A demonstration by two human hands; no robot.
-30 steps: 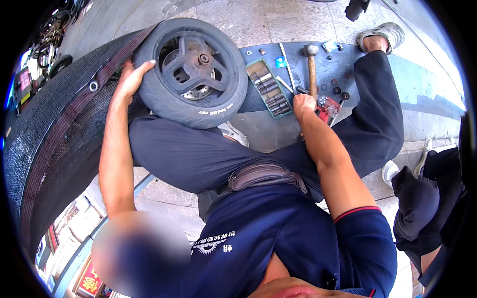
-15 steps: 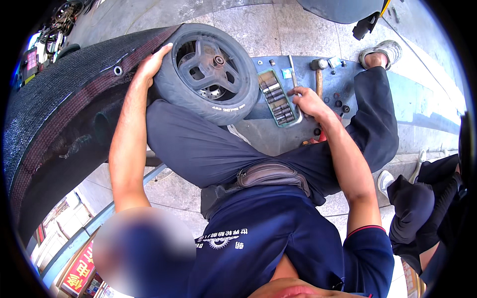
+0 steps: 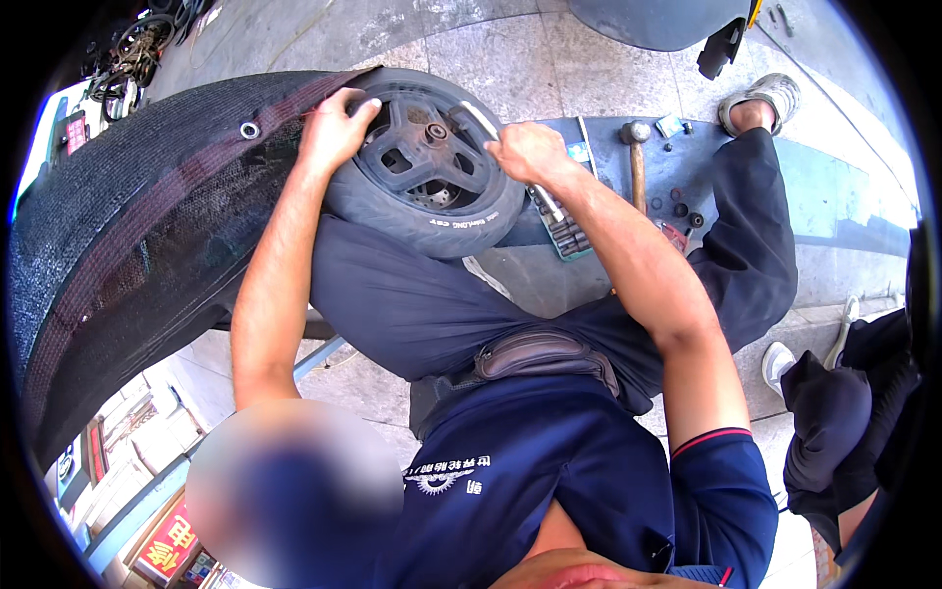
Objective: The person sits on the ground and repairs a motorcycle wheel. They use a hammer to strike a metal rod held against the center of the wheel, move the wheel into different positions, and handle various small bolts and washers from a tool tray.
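A motor-scooter-type wheel [image 3: 392, 152] with a black tyre and dark spoked rim lies tilted against my thigh. My left hand [image 3: 334, 133] grips its left side, thumb out over the rim and fingers curled on the tyre. My right hand [image 3: 530, 153] is closed round a silver metal bar [image 3: 477, 120], whose far end reaches over the right side of the rim near the hub. The bar's other end runs down past my wrist. Under that forearm lies a green-edged socket set [image 3: 567, 236], partly hidden.
A wooden-handled hammer [image 3: 636, 162] lies right of the sockets, with several small black parts [image 3: 681, 208] near my shoe. A dark cover [image 3: 177, 196] hangs at the left. A grey vehicle panel [image 3: 638, 22] juts in at the top. Another person's legs [image 3: 829, 412] are at the right.
My right hand has left the socket set and moved up-left to the wheel with the silver bar. My left hand has shifted further onto the wheel's face.
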